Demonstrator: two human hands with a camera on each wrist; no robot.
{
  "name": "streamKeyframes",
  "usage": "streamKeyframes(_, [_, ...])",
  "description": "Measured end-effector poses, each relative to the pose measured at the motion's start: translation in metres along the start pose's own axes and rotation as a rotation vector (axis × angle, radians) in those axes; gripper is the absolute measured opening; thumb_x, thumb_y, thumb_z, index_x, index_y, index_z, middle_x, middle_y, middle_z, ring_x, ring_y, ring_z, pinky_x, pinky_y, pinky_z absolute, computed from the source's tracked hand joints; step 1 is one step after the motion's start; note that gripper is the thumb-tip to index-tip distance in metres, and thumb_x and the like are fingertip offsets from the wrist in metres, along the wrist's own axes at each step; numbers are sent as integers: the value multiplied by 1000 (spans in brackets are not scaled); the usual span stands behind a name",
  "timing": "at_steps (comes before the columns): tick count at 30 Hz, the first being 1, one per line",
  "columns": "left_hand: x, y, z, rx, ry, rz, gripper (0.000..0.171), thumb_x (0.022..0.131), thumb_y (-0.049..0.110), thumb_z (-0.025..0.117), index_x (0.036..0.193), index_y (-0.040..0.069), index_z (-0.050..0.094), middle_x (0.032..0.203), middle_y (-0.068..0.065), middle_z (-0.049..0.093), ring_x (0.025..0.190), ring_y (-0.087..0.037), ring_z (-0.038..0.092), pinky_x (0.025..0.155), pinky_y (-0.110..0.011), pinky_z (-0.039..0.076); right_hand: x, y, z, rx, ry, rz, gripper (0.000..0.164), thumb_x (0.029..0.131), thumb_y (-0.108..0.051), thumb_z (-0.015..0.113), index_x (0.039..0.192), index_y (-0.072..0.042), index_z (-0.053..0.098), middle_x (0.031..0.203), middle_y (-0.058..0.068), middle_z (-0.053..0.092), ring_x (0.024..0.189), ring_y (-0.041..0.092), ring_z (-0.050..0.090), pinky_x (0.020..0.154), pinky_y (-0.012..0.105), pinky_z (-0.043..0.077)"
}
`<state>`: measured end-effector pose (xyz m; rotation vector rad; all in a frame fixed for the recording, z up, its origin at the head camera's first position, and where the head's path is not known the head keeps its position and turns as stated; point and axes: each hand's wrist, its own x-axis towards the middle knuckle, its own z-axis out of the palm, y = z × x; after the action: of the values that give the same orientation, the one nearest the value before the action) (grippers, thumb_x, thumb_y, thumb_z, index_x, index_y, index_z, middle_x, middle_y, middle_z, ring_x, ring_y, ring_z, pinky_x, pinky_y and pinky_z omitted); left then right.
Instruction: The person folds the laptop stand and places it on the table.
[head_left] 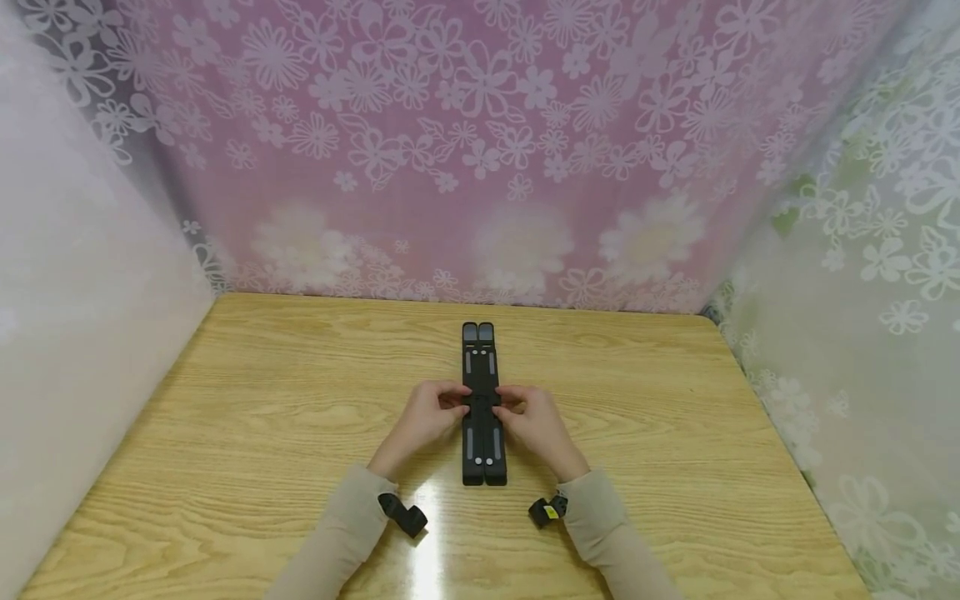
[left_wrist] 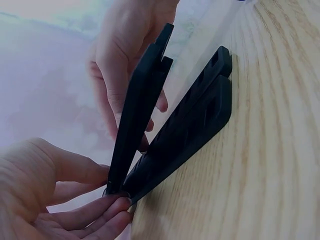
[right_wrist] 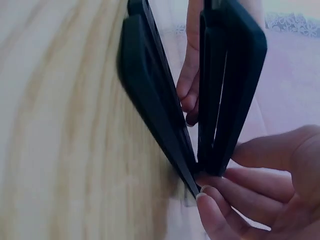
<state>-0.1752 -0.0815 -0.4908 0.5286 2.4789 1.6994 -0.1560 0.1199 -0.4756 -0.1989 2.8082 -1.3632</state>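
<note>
A black folding laptop stand (head_left: 480, 379) with grey pads and silver rivets lies lengthwise on the table, its two long bars side by side. My left hand (head_left: 426, 414) pinches its left edge near the middle between thumb and fingers. At the opposite edge, my right hand (head_left: 534, 419) pinches it the same way. From the side, in the left wrist view, the stand (left_wrist: 137, 110) forms a narrow V: one section leans up from the other, which lies near the wood. Fingers of both hands are at the joint where the sections meet.
The wood-grain table (head_left: 300, 375) reaches back to a pink flowered curtain (head_left: 465, 167). Pale sheets hang at the left (head_left: 90, 275) and right (head_left: 847, 292). A small black wrist device (head_left: 408, 518) sits at the left cuff, another device (head_left: 546, 511) at the right.
</note>
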Motion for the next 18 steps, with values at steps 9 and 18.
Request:
streamKeyframes(9, [-4,9,3,47,22,-92,18,88,-3,71,106,-2,73,97,-12,72,85,-19,68,76,-34,57,-3,-5,2,70,55,77,23,84,-5,78,107,-1,75,100,12,74,89,23,71,79,39,58])
streamKeyframes(18, [-6,14,8,110,96,-63,12,84,-5,73,95,-2,75,88,-10,73,77,-16,67,68,-30,56,-5,-6,3,77,66,105,23,84,-4,78,107,0,76,101,13,74,91,24,72,78,38,58])
